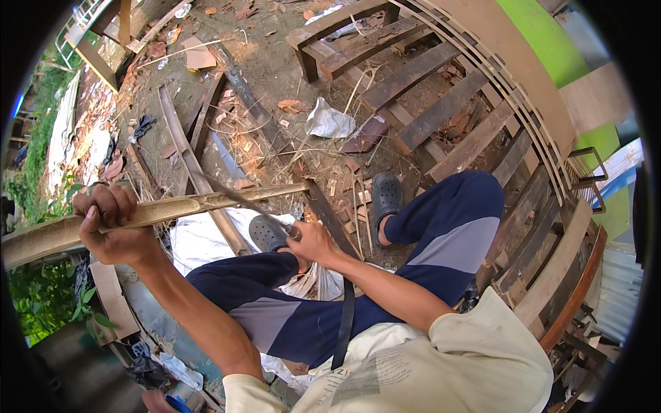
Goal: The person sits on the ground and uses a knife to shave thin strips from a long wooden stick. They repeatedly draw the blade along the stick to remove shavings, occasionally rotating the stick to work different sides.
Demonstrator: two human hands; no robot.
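Observation:
My left hand is wrapped round a split bamboo length, which slants across in front of me at the left. The bamboo's inner hollow shows pale, and its far end reaches past my left foot. My right hand grips the handle of a long-bladed knife. Its dark blade points up and left and crosses over the bamboo; whether the edge touches it, I cannot tell. My knees are bent apart, with dark clogs on my feet.
A slatted wooden frame fills the right side, with curved thin strips along it. Another split bamboo piece and a saw blade lie ahead. White cloth spreads under the bamboo. Wood chips and a white plastic bag litter the ground.

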